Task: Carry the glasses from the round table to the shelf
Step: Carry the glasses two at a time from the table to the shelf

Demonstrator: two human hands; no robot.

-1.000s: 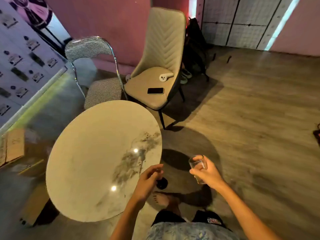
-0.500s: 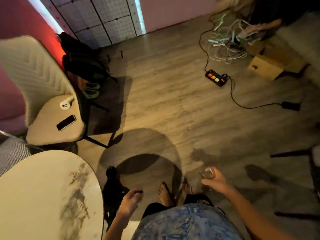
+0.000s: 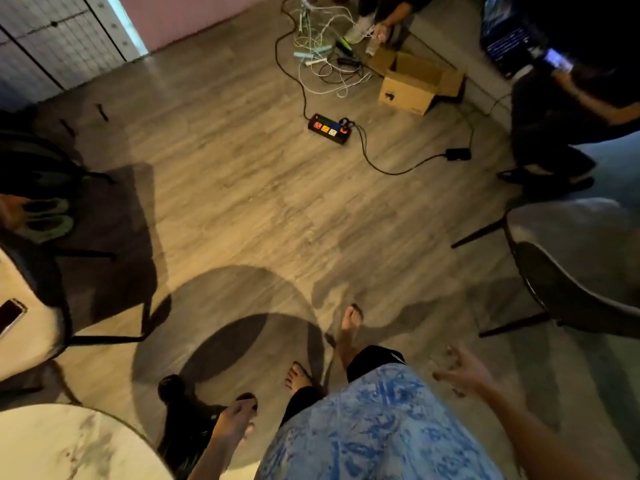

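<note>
My right hand (image 3: 464, 374) is out at the lower right, blurred by motion, and grips a clear drinking glass (image 3: 449, 355) that shows only as a faint smear above the fingers. My left hand (image 3: 239, 415) hangs low beside my leg with loosely curled fingers and holds nothing. Only the edge of the round marble table (image 3: 69, 445) shows, at the bottom left, and no glass stands on that part. No shelf is in view.
Ahead on the wood floor are a power strip (image 3: 329, 128), tangled cables (image 3: 322, 64) and an open cardboard box (image 3: 412, 86). A dark chair (image 3: 571, 289) stands to the right. At the left is a beige chair with a phone (image 3: 10, 317). A seated person (image 3: 571, 109) is at the top right.
The view has swung right, away from the round table, which slid to the bottom left corner. My right hand moved right with the glass, and my left hand dropped beside my leg.
</note>
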